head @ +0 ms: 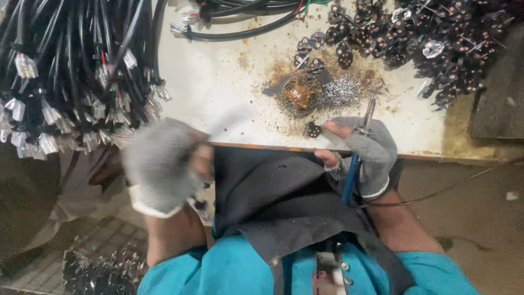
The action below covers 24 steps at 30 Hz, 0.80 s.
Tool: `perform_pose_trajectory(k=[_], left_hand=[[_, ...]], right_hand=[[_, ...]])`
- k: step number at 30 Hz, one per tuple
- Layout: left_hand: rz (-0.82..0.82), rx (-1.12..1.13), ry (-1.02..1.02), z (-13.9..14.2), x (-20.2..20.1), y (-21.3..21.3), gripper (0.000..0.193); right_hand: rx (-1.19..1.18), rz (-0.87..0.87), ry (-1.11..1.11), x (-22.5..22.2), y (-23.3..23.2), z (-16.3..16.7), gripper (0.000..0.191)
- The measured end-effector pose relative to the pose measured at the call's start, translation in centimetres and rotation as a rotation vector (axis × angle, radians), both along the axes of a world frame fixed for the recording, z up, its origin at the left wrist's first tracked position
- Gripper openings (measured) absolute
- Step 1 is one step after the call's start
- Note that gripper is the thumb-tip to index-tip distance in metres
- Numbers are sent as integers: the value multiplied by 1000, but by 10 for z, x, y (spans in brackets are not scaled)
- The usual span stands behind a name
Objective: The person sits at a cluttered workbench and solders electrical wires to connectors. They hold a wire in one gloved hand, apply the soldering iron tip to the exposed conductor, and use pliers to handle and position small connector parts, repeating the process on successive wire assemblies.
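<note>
Grey gloves: both hands wore grey knitted gloves; the bare fingertips of the right one showed.
Right hand: it rested at the front edge of the desk, the wrist bent and the forearm coming up from the lower right.
Right grip: clenched around a soldering iron with a blue handle; the metal tip pointed up and away from the body, over the desk.
Small plug piece: a dark connector part lay on the desk just beside the right thumb and forefinger, near the iron's tip.
Left hand: it was blurred, raised over the desk edge at the left, the back of the glove turned to the camera and the forearm coming from below.
Left grip: the fingers looked curled, but I cannot tell if they held something.
Solder spot: a brown burnt stain with shiny metal crumbs sat on the desk above the right hand.
Plug heap: many dark connector parts lay piled at the far right of the desk.
Cable bundle: black cables with white connectors hung at the left.
Lap: a dark cloth covered it, over teal clothing.
</note>
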State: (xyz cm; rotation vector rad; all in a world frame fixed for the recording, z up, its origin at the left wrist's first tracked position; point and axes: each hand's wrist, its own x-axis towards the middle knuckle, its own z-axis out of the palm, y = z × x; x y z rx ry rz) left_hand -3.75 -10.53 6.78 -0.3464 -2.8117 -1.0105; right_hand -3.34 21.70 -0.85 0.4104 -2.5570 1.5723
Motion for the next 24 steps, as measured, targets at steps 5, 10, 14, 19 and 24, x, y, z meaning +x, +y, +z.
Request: perform_pose_trajectory(k=[5, 10, 14, 19, 24], left_hand=[[-374, 179, -281, -62, 7, 77, 15], [-436, 132, -355, -67, 12, 83, 15], [-555, 46, -539, -49, 3, 77, 25], [-410, 385, -380, -59, 20, 103, 30], [-317, 395, -454, -85, 34, 114, 15]], right_hand=[[-118, 72, -296, 14, 7, 4, 22], [-191, 28, -357, 21, 11, 19, 11], [-50, 15, -246, 16, 10, 26, 11], [-103, 135, -257, 21, 8, 4, 9], [-261, 35, -409, 40, 14, -29, 12]])
